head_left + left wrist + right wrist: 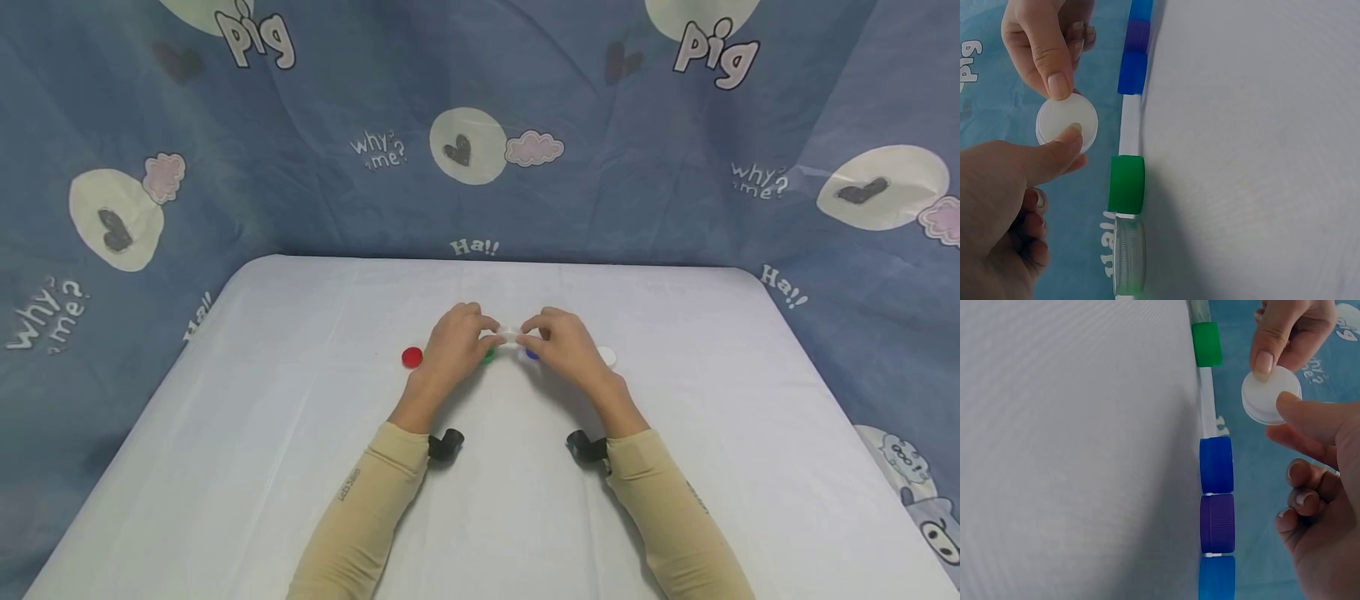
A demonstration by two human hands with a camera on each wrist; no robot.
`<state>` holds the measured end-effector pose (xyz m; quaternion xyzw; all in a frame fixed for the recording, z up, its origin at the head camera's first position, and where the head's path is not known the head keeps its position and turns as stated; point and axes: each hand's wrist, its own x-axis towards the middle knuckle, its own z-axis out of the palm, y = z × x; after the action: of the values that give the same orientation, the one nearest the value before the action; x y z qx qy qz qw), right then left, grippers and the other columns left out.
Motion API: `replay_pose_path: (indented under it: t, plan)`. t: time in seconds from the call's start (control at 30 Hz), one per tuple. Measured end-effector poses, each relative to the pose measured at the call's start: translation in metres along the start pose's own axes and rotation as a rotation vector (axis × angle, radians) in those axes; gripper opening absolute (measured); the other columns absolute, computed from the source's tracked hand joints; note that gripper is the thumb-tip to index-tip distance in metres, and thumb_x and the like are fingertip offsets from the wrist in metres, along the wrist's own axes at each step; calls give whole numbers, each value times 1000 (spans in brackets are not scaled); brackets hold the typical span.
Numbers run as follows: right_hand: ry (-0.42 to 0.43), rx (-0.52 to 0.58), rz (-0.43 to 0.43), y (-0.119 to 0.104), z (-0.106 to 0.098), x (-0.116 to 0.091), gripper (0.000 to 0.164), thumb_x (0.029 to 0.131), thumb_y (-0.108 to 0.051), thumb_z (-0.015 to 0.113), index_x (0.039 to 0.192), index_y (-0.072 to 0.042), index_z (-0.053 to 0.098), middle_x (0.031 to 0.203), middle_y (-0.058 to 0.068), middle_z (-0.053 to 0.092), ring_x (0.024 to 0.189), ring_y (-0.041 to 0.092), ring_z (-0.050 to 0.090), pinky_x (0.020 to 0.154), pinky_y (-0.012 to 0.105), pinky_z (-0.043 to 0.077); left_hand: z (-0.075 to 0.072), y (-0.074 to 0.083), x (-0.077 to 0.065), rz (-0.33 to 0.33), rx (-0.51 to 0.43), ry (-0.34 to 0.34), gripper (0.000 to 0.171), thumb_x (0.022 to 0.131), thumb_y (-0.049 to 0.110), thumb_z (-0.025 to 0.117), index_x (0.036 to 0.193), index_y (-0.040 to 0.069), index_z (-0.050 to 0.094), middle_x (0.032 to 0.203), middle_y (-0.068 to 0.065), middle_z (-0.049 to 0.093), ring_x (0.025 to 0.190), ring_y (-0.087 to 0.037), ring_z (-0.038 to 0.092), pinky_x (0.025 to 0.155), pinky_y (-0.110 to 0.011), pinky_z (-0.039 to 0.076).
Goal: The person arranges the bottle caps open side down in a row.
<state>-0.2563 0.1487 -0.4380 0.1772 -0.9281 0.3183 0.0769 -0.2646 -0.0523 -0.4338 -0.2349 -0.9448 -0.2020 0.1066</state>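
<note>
A white round bottle cap (pixel 1063 115) is held up off the table between the two hands. My left hand (pixel 452 343) pinches its near-left side with thumb and finger. From the opposite side, the thumb and forefinger of my right hand (pixel 564 346) pinch the same cap. Below and behind the hands stands a row of caps: a green cap (pixel 1127 184), a clear ridged cap (pixel 1129 256), a blue cap (pixel 1217 465), a purple cap (pixel 1218 523) and a lighter blue cap (pixel 1217 578). The hands partly cover this row in the head view.
A red cap (pixel 412 357) lies left of the left hand and a white cap (pixel 607 357) right of the right hand. Everything rests on a white-covered table (pixel 510 500). A blue printed cloth (pixel 480 208) hangs behind its far edge.
</note>
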Motion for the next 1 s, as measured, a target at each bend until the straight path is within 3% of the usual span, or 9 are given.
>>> replay_pose_path:
  t: [0.43,0.77,1.0]
  plan:
    - [9,50,16,1,0,0,18,91,-22,72,97,-7,78,70,4,50,65,17,43,60,30,37,4,-1,2,-9,-7,-55,27,82,23,82,106,13,78,88,-7,66,80,-18,52,72,-30,46]
    - [-41,187,142,0,1,-1,19,94,-24,66,96,-7,76,96,7,71,91,23,62,83,39,51,2,-3,0,71,-43,10,41,80,23,84,119,16,73,89,-7,67,82,-19,52,72,-31,45]
    - [-87,182,170,-1,-2,-2,23,93,-27,67,101,-7,77,97,8,72,90,22,63,82,38,52,1,-3,0,86,-61,-4,38,83,23,82,119,17,73,85,-5,63,78,-18,47,68,-30,41]
